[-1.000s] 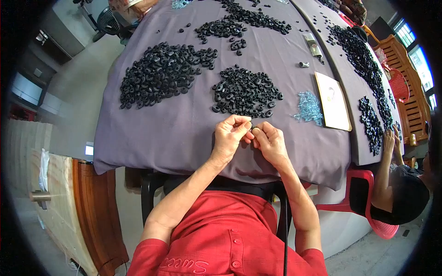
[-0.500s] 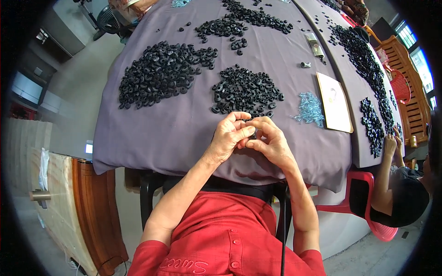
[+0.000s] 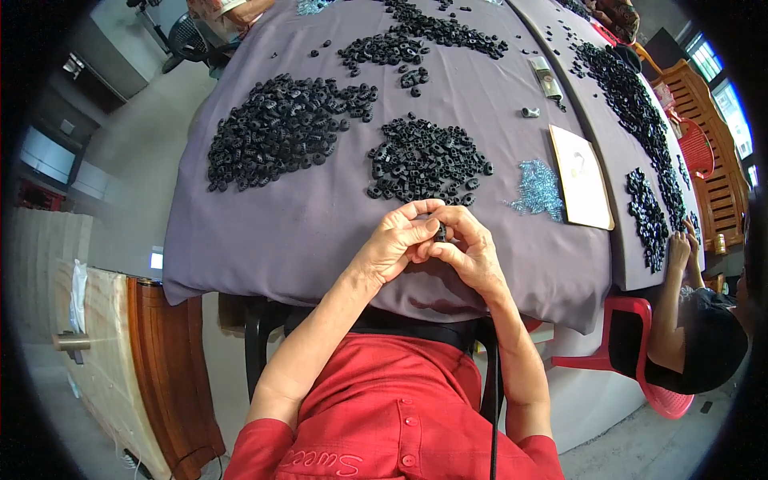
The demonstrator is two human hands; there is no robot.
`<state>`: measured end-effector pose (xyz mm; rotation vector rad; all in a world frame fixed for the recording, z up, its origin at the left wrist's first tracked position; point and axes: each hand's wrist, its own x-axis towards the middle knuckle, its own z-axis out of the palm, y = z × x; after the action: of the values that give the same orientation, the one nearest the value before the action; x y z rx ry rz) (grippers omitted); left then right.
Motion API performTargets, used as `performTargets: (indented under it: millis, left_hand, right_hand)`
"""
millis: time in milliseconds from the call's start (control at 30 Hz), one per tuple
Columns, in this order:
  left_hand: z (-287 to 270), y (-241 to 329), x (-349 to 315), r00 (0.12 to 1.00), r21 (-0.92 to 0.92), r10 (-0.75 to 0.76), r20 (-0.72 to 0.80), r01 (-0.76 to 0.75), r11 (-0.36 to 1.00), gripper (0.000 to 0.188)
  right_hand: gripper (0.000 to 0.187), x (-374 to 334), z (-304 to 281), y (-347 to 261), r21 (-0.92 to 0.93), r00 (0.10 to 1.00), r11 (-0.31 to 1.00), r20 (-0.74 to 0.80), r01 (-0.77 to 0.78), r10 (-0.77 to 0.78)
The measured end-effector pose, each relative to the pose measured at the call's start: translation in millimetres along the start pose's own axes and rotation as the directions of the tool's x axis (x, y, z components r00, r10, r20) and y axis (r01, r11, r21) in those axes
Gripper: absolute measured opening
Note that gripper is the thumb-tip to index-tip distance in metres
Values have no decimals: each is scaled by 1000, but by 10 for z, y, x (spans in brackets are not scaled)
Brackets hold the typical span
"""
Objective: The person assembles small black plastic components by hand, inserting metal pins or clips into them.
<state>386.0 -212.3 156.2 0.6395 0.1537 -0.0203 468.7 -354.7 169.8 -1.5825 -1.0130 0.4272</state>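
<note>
Over the near side of the purple cloth (image 3: pixel 272 240), your left hand (image 3: pixel 394 245) and right hand (image 3: pixel 474 253) grip a small black piece (image 3: pixel 441 232), nearer than a black heap (image 3: pixel 428 158).

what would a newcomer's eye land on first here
Probably the black parts: a large heap on the left of the purple-grey tablecloth and a smaller heap just beyond the hands. The left hand and right hand meet at the near side, one black part at their fingertips. Translucent blue pieces lie right, beside a white board.
</note>
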Motion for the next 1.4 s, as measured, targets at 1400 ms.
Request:
performTargets:
  millis: [1400]
  left_hand:
    - [68,-39,-42,993,22,50,-106,-47,999,13]
  right_hand:
    - [6,87,-735,185,-842,946,519,-272,-144,-177]
